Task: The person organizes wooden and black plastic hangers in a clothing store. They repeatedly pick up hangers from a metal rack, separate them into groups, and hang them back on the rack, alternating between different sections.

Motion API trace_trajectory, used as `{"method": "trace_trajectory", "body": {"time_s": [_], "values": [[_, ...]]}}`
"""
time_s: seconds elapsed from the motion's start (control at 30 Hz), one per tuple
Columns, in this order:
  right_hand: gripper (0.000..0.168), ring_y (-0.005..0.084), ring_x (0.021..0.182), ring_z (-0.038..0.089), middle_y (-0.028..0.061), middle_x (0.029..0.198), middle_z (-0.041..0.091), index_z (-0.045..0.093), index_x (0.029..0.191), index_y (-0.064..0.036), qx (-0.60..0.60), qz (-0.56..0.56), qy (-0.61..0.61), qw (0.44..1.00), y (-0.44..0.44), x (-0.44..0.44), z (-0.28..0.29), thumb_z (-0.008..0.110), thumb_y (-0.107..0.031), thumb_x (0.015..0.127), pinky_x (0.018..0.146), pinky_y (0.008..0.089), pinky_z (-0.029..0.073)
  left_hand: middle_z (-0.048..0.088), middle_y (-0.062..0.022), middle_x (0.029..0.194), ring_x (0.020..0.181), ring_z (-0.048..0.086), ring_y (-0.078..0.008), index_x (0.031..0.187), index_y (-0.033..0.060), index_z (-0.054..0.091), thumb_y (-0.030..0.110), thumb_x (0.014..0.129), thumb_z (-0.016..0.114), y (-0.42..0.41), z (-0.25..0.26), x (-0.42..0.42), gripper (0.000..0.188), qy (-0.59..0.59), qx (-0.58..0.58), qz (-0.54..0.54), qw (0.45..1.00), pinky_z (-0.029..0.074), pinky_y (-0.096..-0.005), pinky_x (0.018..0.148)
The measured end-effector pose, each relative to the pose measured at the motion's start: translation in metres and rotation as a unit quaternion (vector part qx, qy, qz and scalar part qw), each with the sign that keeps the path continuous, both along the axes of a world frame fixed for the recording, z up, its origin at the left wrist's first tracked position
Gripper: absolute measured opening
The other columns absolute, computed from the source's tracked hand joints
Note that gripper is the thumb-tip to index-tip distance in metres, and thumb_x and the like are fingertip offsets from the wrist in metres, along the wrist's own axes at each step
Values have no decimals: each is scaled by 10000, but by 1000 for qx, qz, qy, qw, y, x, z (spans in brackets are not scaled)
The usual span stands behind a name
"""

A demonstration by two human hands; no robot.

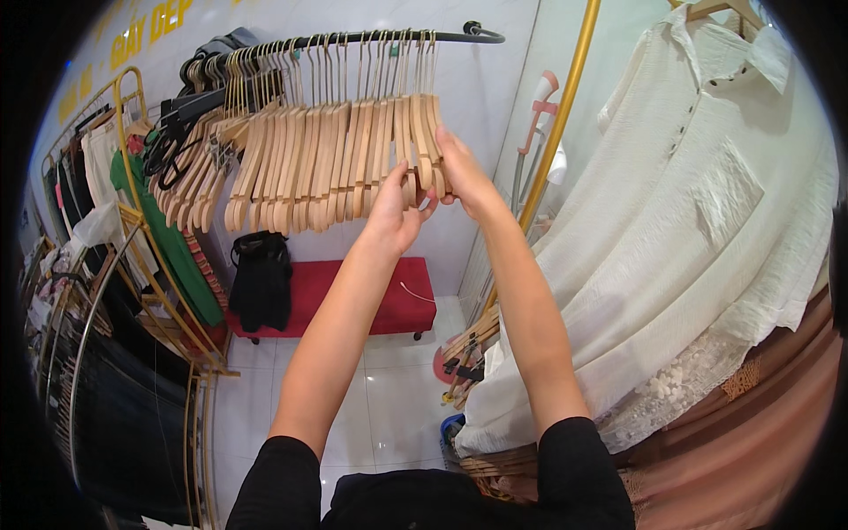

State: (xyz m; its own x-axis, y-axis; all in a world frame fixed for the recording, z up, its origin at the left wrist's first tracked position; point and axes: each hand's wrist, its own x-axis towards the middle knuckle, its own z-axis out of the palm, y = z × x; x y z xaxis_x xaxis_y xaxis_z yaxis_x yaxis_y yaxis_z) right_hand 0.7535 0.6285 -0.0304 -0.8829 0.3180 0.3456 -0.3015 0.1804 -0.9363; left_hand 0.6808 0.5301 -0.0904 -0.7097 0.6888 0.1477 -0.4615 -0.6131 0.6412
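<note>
A long row of wooden clothes hangers (318, 159) hangs by metal hooks from a black wall-mounted rail (397, 36). At the row's right end, my right hand (462, 165) grips the last hangers from their outer side, thumb up along the wood. My left hand (397, 209) is at the lower ends of hangers just left of it, thumb raised against them and fingers partly curled beneath; whether it grips one is hard to tell. Further left on the rail, black hangers (182, 126) and clip hangers (228, 142) crowd together.
A red bench (344, 291) on castors stands below, with a black bag (262, 281) on its left end. To the right, a white shirt dress (662, 199) hangs beside a gold pole (560, 119). Gold racks of clothes (132, 199) stand left. A pink-handled garment steamer (544, 99) leans behind the pole.
</note>
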Motion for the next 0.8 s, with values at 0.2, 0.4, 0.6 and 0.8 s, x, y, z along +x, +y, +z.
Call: {"method": "trace_trajectory", "body": {"time_s": [0.2,0.4,0.6,0.8], "values": [[389,62,463,520,8,710,580,494,1125,-46,61,-1,18,998,-13,11,6,590,-373,936,336,199,317,573,-14,866,801,544,-140,998,99,550,332,1031,391,-14,7,27,284,-32,23,14,999,470,-460,936],[370,82,543,554,39,777,598,499,1134,-23,56,-19,51,997,-24,-3,-2,630,-276,898,383,221,381,553,-32,834,858,515,-182,976,113,568,429,982,460,-15,8,30,334,-21,47,61,997,411,-423,957],[510,141,688,604,76,916,617,465,1246,-32,54,-38,33,997,-15,-22,-26,649,-352,893,522,267,480,537,-53,1055,1082,479,-200,1211,85,517,555,926,502,-6,-32,46,550,-41,96,95,990,375,-423,991],[739,175,683,643,152,1086,603,311,1444,-71,4,-2,-16,1000,1,8,-70,567,-530,924,535,257,482,456,-106,1451,1320,408,-231,1396,52,427,573,938,474,-57,-121,56,696,26,-22,29,999,305,-407,1107]]}}
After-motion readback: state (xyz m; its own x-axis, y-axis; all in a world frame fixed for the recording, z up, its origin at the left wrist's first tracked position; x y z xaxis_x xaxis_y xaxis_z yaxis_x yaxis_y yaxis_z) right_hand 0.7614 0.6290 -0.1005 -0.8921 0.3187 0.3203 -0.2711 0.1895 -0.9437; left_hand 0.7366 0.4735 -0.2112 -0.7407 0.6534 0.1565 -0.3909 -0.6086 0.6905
